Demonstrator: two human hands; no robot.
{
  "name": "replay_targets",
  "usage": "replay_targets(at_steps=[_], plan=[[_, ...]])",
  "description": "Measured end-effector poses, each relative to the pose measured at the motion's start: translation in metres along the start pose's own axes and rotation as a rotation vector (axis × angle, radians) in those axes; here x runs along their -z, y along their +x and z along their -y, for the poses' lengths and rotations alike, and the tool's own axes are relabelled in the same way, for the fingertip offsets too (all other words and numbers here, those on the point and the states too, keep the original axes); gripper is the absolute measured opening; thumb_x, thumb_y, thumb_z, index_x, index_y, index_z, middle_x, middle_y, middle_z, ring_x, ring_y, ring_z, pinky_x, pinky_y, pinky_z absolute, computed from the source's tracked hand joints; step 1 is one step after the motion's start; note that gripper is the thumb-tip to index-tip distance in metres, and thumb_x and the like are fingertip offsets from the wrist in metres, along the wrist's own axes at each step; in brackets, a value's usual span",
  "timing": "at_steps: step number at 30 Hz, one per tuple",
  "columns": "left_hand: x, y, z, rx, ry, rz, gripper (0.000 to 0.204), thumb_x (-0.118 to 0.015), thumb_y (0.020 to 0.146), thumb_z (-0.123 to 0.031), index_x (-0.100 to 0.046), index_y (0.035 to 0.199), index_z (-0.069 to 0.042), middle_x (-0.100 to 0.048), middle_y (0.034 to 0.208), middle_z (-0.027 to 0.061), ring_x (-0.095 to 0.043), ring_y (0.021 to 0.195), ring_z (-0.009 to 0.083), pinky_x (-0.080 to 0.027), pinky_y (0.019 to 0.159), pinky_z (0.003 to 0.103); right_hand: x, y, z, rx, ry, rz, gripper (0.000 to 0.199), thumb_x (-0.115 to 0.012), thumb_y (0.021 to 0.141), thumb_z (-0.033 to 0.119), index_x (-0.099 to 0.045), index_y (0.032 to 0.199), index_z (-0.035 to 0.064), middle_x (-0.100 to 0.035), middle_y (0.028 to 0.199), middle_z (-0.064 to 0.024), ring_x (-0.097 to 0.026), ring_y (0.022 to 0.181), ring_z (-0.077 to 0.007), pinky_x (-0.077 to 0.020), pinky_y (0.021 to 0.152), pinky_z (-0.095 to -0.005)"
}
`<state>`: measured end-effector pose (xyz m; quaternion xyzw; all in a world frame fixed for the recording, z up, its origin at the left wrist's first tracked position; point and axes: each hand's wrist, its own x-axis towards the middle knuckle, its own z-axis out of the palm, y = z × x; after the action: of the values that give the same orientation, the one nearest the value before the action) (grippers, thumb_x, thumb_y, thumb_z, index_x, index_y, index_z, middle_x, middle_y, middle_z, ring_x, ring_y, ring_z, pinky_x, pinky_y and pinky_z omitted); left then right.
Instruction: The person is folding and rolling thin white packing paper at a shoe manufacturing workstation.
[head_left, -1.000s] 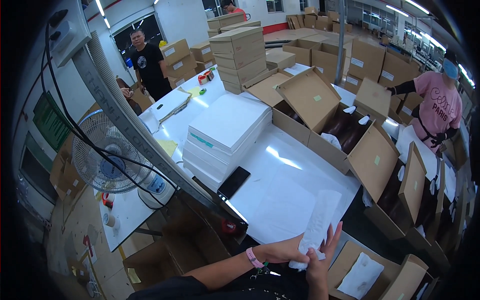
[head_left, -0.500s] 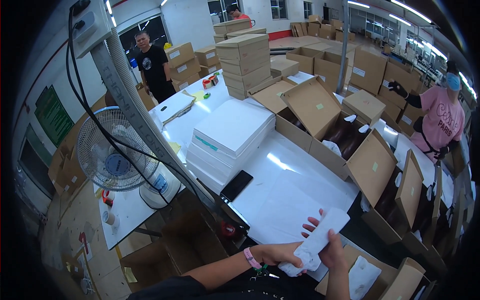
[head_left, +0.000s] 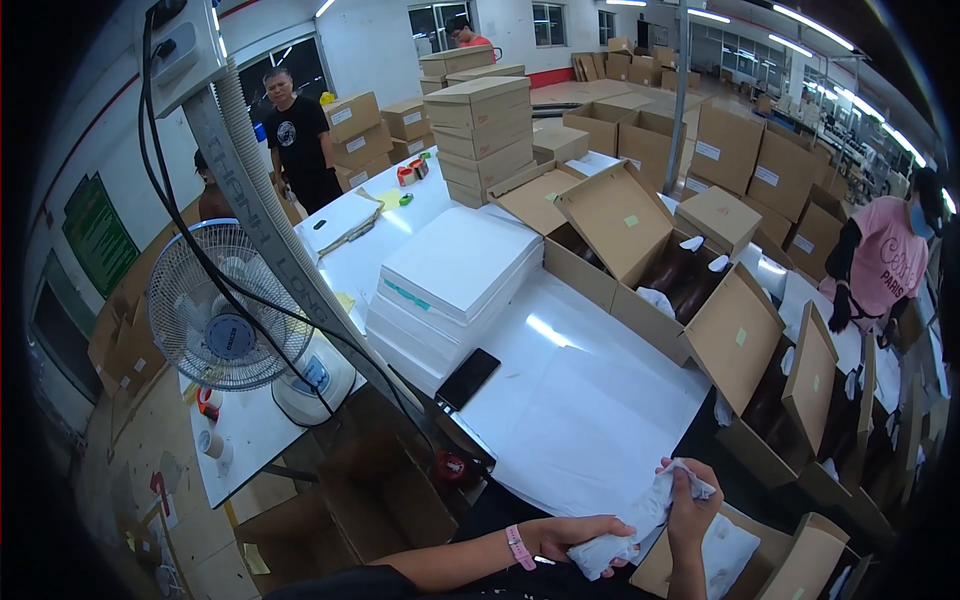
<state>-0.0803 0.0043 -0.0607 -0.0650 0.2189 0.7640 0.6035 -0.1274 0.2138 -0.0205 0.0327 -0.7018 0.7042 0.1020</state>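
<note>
A wad of crumpled white paper (head_left: 648, 512) stretches between my two hands, low in the view at the table's near edge. My left hand (head_left: 578, 538), with a pink band at its wrist, is closed on the wad's lower left end. My right hand (head_left: 692, 502) grips the upper right end, where a loose tuft sticks out above the fingers. Beyond them, thin white sheets (head_left: 590, 410) lie flat on the white table. Close to my right forearm sits an open cardboard box (head_left: 765, 570) with white paper (head_left: 728, 552) inside.
A black phone (head_left: 468, 379) lies beside a tall stack of white paper (head_left: 458, 262). Open boxes (head_left: 735, 335) holding dark brown boots line the right side. A fan (head_left: 228, 310) and a metal post stand left. Co-workers stand at the far left, back and right (head_left: 885, 250).
The paper was a longer, flatter roll and is now more crumpled. My right hand has closed round its upper end. The co-worker at right has lowered an arm and bent forward.
</note>
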Motion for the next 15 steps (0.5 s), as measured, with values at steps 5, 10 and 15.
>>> replay_targets(at_steps=[5,10,15], plan=[[-0.025,-0.015,-0.005,-0.089,-0.101,0.043,0.058,-0.065,0.116,-0.052,-0.051,0.147,-0.005,-0.061,0.111,0.0078,-0.061,0.089,0.0161,-0.058,0.074,0.034,0.013,-0.020,0.045,0.066,-0.181,0.227,0.023,-0.066,0.115,0.016,-0.081,0.124,0.0010,-0.078,0.138,-0.0268,-0.071,0.138,-0.0365,-0.0510,0.121,-0.0489],[-0.030,-0.019,0.004,-0.115,-0.269,0.099,0.060,-0.063,0.116,-0.056,-0.051,0.148,-0.007,-0.060,0.110,0.0069,-0.060,0.088,0.0153,-0.058,0.074,0.034,0.042,-0.049,0.003,0.191,-0.213,0.565,0.082,-0.062,0.117,0.050,-0.031,0.182,0.0100,-0.048,0.178,-0.0216,-0.061,0.151,-0.0396,-0.0384,0.131,-0.0548],[0.007,0.000,0.030,-0.033,-0.239,0.180,0.062,-0.064,0.116,-0.055,-0.050,0.153,-0.007,-0.065,0.119,0.0081,-0.068,0.095,0.0179,-0.062,0.080,0.036,0.017,-0.075,0.037,-0.013,-0.002,0.273,0.068,-0.068,0.112,0.030,-0.047,0.173,0.0067,-0.058,0.165,-0.0243,-0.055,0.152,-0.0388,-0.0422,0.125,-0.0515]])
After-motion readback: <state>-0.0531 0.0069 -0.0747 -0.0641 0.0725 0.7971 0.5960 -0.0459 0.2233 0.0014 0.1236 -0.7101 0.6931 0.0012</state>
